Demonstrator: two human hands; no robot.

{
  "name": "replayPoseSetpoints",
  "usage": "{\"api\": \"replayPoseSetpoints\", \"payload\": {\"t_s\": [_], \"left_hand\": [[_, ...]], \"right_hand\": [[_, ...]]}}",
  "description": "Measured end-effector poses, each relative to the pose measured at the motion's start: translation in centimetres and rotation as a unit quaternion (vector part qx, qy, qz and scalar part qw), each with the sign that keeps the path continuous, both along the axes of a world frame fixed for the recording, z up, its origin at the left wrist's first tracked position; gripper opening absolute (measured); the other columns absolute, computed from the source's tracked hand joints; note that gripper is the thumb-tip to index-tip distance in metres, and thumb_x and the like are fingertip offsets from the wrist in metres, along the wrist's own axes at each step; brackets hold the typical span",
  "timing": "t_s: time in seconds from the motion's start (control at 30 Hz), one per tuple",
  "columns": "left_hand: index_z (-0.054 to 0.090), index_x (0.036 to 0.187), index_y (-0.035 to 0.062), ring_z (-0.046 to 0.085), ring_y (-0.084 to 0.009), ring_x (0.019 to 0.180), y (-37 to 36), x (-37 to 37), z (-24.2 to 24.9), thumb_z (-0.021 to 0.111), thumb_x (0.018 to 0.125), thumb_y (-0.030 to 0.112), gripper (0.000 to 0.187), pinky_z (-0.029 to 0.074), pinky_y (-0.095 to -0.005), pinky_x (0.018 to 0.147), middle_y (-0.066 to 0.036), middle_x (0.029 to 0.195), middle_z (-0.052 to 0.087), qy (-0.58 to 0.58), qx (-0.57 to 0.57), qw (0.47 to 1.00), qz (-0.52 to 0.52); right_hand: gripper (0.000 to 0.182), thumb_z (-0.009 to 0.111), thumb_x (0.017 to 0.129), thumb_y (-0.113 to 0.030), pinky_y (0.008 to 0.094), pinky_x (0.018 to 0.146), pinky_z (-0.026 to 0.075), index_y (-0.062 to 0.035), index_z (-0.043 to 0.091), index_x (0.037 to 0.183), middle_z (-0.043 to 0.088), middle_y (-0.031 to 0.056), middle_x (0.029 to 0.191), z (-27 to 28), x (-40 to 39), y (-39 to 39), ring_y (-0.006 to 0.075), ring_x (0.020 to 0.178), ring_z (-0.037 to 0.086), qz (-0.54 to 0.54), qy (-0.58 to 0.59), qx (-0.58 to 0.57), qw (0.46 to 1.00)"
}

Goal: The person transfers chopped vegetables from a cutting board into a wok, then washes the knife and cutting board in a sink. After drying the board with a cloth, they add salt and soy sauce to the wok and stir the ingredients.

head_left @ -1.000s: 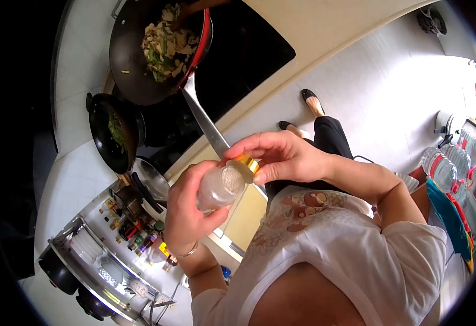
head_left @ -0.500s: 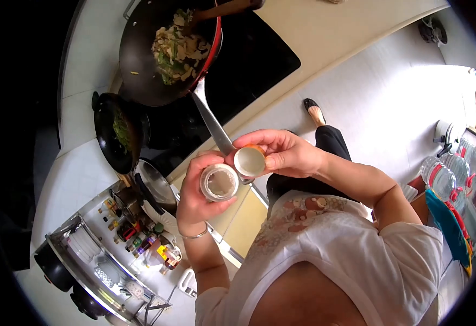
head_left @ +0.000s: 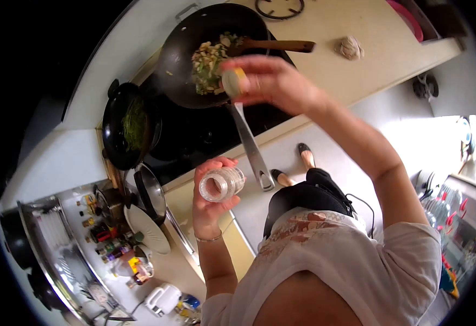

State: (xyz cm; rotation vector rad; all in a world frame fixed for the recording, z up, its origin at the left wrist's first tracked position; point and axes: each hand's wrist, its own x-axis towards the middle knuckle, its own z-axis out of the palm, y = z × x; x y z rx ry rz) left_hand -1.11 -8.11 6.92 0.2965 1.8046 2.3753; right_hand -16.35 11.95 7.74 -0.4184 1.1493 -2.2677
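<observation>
My left hand [head_left: 205, 211] is wrapped round a clear jar [head_left: 224, 183], whose uncovered mouth faces up toward the camera. The jar is tilted, and what is inside is hard to make out. Out over the wok [head_left: 178, 73], my right hand [head_left: 279, 84] pinches a small round lid [head_left: 232, 82] with a yellow edge; the hand is slightly blurred. Below the lid lies chopped pale and green food [head_left: 208, 61]. A wooden spatula [head_left: 284, 45] rests in the wok with its handle over the rim. The wok's metal handle [head_left: 251, 144] points toward me.
A black pan [head_left: 112, 127] with green shreds [head_left: 135, 124] stands beside the wok on the dark hob [head_left: 186, 136]. A glass-like pan lid [head_left: 150, 187], a white colander-like dish [head_left: 146, 228] and several bottles stand lower left. A ball of string [head_left: 350, 48] lies on the counter.
My right hand has moved with the lid away from the jar and out over the wok. My left hand still holds the jar, now tilted more. The whole view has shifted.
</observation>
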Motion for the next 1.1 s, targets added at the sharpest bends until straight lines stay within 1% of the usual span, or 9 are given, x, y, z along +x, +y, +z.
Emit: {"api": "replayPoseSetpoints", "payload": {"t_s": [0.17, 0.23, 0.37, 0.47, 0.6, 0.63, 0.7, 0.8, 1.1], "left_hand": [[0.04, 0.11, 0.0059, 0.043, -0.0255, 0.103, -1.4, 2.0, -0.8, 0.069, 0.056, 0.0, 0.062, 0.042, -0.0392, 0.084, -0.014, 0.106, 0.044, 0.027, 0.025, 0.996, 0.076], [0.04, 0.111, 0.0062, 0.043, -0.0247, 0.103, -2.0, 2.7, -0.7, 0.067, 0.056, -0.002, 0.062, 0.039, -0.0394, 0.087, -0.013, 0.106, 0.045, 0.03, 0.028, 0.995, 0.092], [0.039, 0.112, 0.0066, 0.044, -0.0231, 0.103, -2.5, 3.3, -0.4, 0.067, 0.057, -0.003, 0.063, 0.042, -0.0376, 0.084, -0.011, 0.106, 0.045, 0.027, 0.036, 0.991, 0.129], [0.039, 0.113, 0.0066, 0.044, -0.0225, 0.103, -2.6, 3.1, 0.2, 0.067, 0.058, -0.002, 0.063, 0.044, -0.037, 0.083, -0.011, 0.107, 0.045, 0.03, 0.052, 0.989, 0.137], [0.037, 0.115, 0.0067, 0.044, -0.0197, 0.103, -3.1, 2.6, 0.3, 0.067, 0.061, -0.002, 0.063, 0.043, -0.0346, 0.082, -0.009, 0.107, 0.045, 0.023, 0.065, 0.988, 0.141], [0.037, 0.115, 0.0067, 0.044, -0.0197, 0.103, -3.0, 2.3, 0.2, 0.067, 0.061, -0.002, 0.063, 0.043, -0.0346, 0.082, -0.009, 0.107, 0.045, 0.023, 0.067, 0.987, 0.145], [0.034, 0.117, 0.0076, 0.045, -0.017, 0.101, -3.6, 1.4, 0.0, 0.067, 0.062, -0.002, 0.065, 0.041, -0.0305, 0.083, -0.008, 0.107, 0.045, 0.006, 0.037, 0.99, 0.134], [0.033, 0.118, 0.0078, 0.045, -0.0127, 0.098, -3.9, 0.9, -0.3, 0.065, 0.064, -0.003, 0.064, 0.04, -0.0274, 0.082, -0.005, 0.105, 0.045, -0.018, 0.044, 0.99, 0.133], [0.027, 0.124, 0.0062, 0.047, -0.0113, 0.093, -2.7, -0.8, 0.4, 0.059, 0.069, -0.003, 0.064, 0.041, -0.0251, 0.076, -0.003, 0.105, 0.045, 0.016, 0.009, 0.995, 0.102]], "right_hand": [[0.039, 0.061, 0.075, -0.02, 0.0265, 0.073, 0.048, -0.0044, 0.053, 0.109, 0.059, 0.0098, 0.093, -0.7, -10.4, -7.0, 0.0183, 0.086, 0.057, -0.006, 0.226, 0.35, 0.909], [0.037, 0.061, 0.071, -0.021, 0.0283, 0.069, 0.047, -0.0099, 0.056, 0.107, 0.062, 0.0087, 0.084, -3.3, -12.5, -9.0, 0.0204, 0.079, 0.059, -0.095, 0.454, 0.621, 0.632], [0.041, 0.065, 0.067, -0.03, 0.0358, 0.077, 0.045, -0.0047, 0.059, 0.098, 0.061, 0.0114, 0.09, -2.6, -14.2, -10.5, 0.0276, 0.083, 0.058, -0.078, 0.498, 0.512, 0.695], [0.035, 0.062, 0.069, -0.024, 0.0325, 0.068, 0.046, -0.0086, 0.057, 0.1, 0.059, 0.0077, 0.076, -3.8, -14.2, -11.6, 0.0231, 0.074, 0.058, -0.016, 0.481, 0.71, 0.514], [0.035, 0.062, 0.071, -0.024, 0.0328, 0.069, 0.045, -0.0095, 0.057, 0.102, 0.06, 0.0077, 0.085, -2.2, -13.9, -11.1, 0.0231, 0.076, 0.058, -0.104, 0.521, 0.458, 0.713], [0.035, 0.062, 0.071, -0.024, 0.0328, 0.069, 0.045, -0.0095, 0.057, 0.102, 0.06, 0.0077, 0.085, -2.8, -13.8, -10.9, 0.0231, 0.076, 0.058, -0.099, 0.523, 0.457, 0.712], [0.038, 0.065, 0.069, -0.023, 0.0308, 0.07, 0.046, -0.0086, 0.057, 0.103, 0.061, 0.0086, 0.085, -3.8, -13.4, -10.6, 0.0219, 0.077, 0.058, -0.069, 0.495, 0.663, 0.558], [0.039, 0.066, 0.068, -0.014, 0.0277, 0.073, 0.047, -0.0098, 0.057, 0.105, 0.061, 0.0076, 0.089, 4.2, -6.9, -9.9, 0.0151, 0.083, 0.058, 0.071, 0.477, 0.383, 0.788], [0.036, 0.063, 0.064, -0.004, 0.0298, 0.069, 0.048, -0.0027, 0.058, 0.099, 0.061, 0.011, 0.089, 10.0, 1.3, -9.4, 0.0221, 0.081, 0.059, 0.265, 0.598, 0.22, 0.723]]}}
